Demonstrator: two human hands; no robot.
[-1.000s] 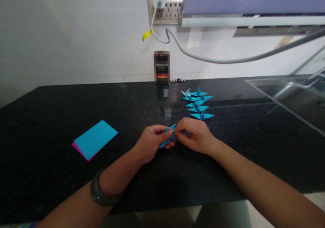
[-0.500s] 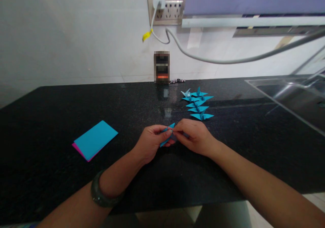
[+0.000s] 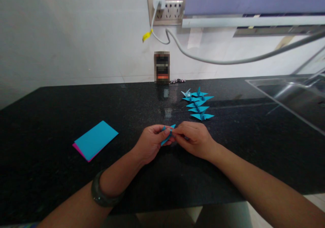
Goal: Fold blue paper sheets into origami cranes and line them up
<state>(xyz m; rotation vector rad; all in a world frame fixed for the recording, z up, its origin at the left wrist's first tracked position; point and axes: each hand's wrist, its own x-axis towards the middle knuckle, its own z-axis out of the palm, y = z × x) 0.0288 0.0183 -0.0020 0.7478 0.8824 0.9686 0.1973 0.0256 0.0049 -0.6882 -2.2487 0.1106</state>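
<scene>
Between my two hands is a small folded blue paper crane, partly covered by fingers. My left hand is closed on it, thumb on top and fingers beneath. My right hand pinches the crane's right side between thumb and fingertips; the exact part it grips is hidden. Just beyond my right hand, several finished paper cranes sit in a cluster, mostly blue, with one paler crane at the back left.
A stack of blue and pink paper lies on the black countertop at left. A phone-like device, blurred out, leans against the wall. A sink is at right. A grey cable hangs from the socket.
My right hand has shifted slightly down, its fingers still pinching the crane. The crane has turned a little in my left hand, and a blue point now shows by the left thumb.
</scene>
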